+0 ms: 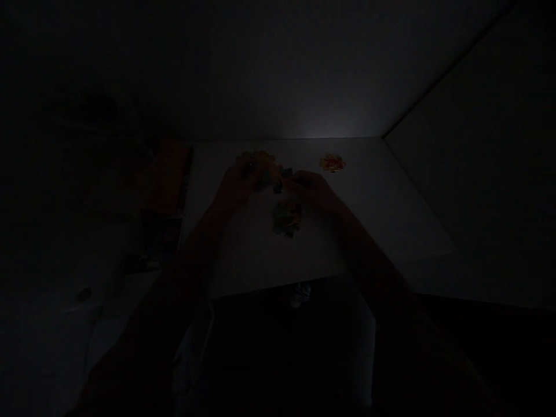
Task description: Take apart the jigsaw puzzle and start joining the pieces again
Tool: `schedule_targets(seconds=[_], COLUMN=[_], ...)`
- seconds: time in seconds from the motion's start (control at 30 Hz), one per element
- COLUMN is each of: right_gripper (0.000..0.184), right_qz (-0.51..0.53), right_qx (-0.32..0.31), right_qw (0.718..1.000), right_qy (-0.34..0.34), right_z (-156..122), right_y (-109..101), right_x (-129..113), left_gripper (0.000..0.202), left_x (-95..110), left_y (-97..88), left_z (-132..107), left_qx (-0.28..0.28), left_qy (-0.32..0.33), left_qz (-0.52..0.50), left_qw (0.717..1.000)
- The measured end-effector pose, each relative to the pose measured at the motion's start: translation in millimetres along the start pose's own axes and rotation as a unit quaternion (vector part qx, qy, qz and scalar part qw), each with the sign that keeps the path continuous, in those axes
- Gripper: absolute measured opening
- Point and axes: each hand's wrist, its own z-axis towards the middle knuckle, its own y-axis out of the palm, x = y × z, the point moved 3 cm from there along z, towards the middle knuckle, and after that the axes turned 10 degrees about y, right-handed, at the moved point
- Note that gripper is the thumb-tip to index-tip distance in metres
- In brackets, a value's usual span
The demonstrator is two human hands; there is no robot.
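1. The left hand (pixel 238 186) is curled, with its fingers down at the near side of a big colored pile (pixel 256 161). It is too dark to tell if it pinches anything.
2. The right hand (pixel 313 191) is not spread. Its fingers point in toward the left hand, but I cannot tell if they pinch.
3. A small dark piece (pixel 277 186) sits between the hands, very near both. The hands may be close so that both can work on it.
4. A lower pile (pixel 286 219) of colored bits lies just below the hands, easy to reach.
5. A red and yellow pile (pixel 332 163) lies apart, up and right of the hands, on the white table (pixel 269 260).
6. An orange thing (pixel 167 174) lies left of the table.
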Motion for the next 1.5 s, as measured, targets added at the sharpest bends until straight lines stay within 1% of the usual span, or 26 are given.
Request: schedule_targets(seconds=[0.13, 0.2, 0.33, 0.43, 0.53, 0.6, 0.7, 0.77, 0.8, 0.83, 0.87, 0.9, 0.97, 1.07, 1.17, 1.27, 1.3, 1.37, 1.4, 1.43, 1.47, 1.5], right_gripper=[0.057, 0.06, 0.065, 0.064, 0.059, 0.057, 0.056, 0.059, 0.061, 0.063, 0.065, 0.065, 0.064, 0.062, 0.058, 0.055, 0.054, 0.055, 0.057, 0.058, 0.058, 0.058], right_qz=[0.025, 0.031, 0.034, 0.034, 0.001, -0.042, -0.108, -0.131, -0.131, -0.125, -0.113, -0.1, -0.079, -0.067, -0.06, -0.056, -0.054, -0.051, -0.055, -0.067, -0.086, -0.11], right_qx=[0.025, 0.03, 0.036, 0.065, 0.127, 0.191, 0.308, 0.38, 0.401, 0.405, 0.392, 0.364, 0.288, 0.182, 0.1, 0.046, 0.041, 0.066, 0.097, 0.142, 0.197, 0.255], right_qw=[0.999, 0.999, 0.999, 0.997, 0.991, 0.98, 0.945, 0.916, 0.907, 0.906, 0.913, 0.926, 0.954, 0.98, 0.992, 0.996, 0.997, 0.995, 0.993, 0.987, 0.977, 0.96], right_qy=[-0.006, -0.006, -0.012, -0.022, -0.041, -0.04, -0.015, -0.005, -0.004, -0.006, -0.01, -0.017, -0.033, -0.051, -0.058, -0.049, -0.047, -0.047, -0.042, -0.031, -0.012, 0.017], right_z=[6.2, 7.5, 8.3, 10.8, 13.5, 12.6, 5.4, -1.2, -3.4, -4.4, -3.9, -2.5, 1.2, 2.7, -0.2, -0.7, 0.2, 2.7, 3.6, 3.9, 3.3, 1.6], right_y=[-6.9, -8.4, -9.2, -18.8, -43.8, -66.9, -100.6, -114.6, -117.2, -116.4, -112.1, -104.7, -83.0, -45.7, -18.2, -8.2, -9.4, -19.6, -28.5, -39.7, -52.7, -66.3], right_x=[2.8, 3.4, 2.8, 3.6, 10.8, 21.8, 42.8, 52.5, 54.6, 54.6, 52.6, 48.7, 36.7, 17.2, 5.4, 3.1, 3.7, 6.6, 9.3, 12.8, 17.1, 22.1], left_gripper=[0.031, 0.03, 0.036, 0.034, 0.03, 0.03, 0.03, 0.031, 0.032, 0.032, 0.031, 0.029, 0.027, 0.03, 0.034, 0.037, 0.037, 0.037, 0.038, 0.04, 0.044, 0.051], left_x=[-1.5, -2.7, -4.4, -2.6, 2.1, 5.0, 6.0, 4.4, 3.5, 2.8, 2.6, 2.8, 5.0, 10.3, 14.8, 16.6, 16.7, 16.9, 17.3, 18.2, 19.3, 20.3], left_y=[-18.1, -23.2, -22.2, -19.3, -18.6, -19.0, -19.3, -18.2, -17.1, -15.8, -14.2, -12.5, -8.3, -1.2, 4.7, 6.3, 5.3, 0.5, -3.1, -6.8, -10.1, -12.7], left_z=[9.4, 11.9, 11.9, 9.5, 6.5, 4.9, 4.1, 4.5, 4.9, 5.2, 5.4, 5.2, 3.7, -1.8, -8.1, -10.7, -10.2, -7.8, -6.4, -5.3, -4.8, -5.1], left_qx=[0.041, 0.052, 0.049, 0.05, 0.046, 0.046, 0.054, 0.053, 0.047, 0.039, 0.029, 0.017, -0.016, -0.076, -0.123, -0.146, -0.144, -0.119, -0.1, -0.083, -0.072, -0.07], left_qy=[-0.041, -0.051, -0.045, -0.033, -0.029, -0.029, -0.024, -0.022, -0.02, -0.019, -0.019, -0.018, -0.017, -0.024, -0.031, -0.024, -0.02, -0.005, 0.006, 0.019, 0.032, 0.04], left_qz=[0.001, -0.009, -0.023, -0.032, -0.031, -0.023, -0.014, -0.017, -0.022, -0.027, -0.032, -0.037, -0.046, -0.062, -0.068, -0.041, -0.028, 0.017, 0.057, 0.114, 0.184, 0.259], left_qw=[0.998, 0.997, 0.998, 0.998, 0.998, 0.998, 0.998, 0.998, 0.998, 0.999, 0.999, 0.999, 0.999, 0.995, 0.99, 0.988, 0.989, 0.993, 0.993, 0.99, 0.98, 0.963])
